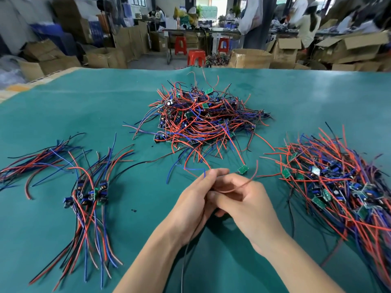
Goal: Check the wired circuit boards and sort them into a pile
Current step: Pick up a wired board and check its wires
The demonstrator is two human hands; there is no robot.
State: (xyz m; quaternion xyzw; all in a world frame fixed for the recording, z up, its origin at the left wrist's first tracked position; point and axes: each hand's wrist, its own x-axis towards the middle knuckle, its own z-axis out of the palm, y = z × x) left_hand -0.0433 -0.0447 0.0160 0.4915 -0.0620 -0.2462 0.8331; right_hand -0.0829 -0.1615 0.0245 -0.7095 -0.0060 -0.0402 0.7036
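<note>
Left hand (198, 193) and right hand (243, 199) met at lower centre, fingers curled pinching red wires (239, 187), small green board (242, 169) dangled just above, tangled heap (203, 119) behind on green table (84, 106)

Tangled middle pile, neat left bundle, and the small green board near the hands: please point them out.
tangled middle pile (201, 119), head view, centre of the wire heap
neat left bundle (88, 194), head view, clustered boards
small green board (242, 169), head view, its face

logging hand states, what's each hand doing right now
Left hand: fingers curled round a bunch of wires.
Right hand: fingers pinching a red wire from the same bunch.
</note>
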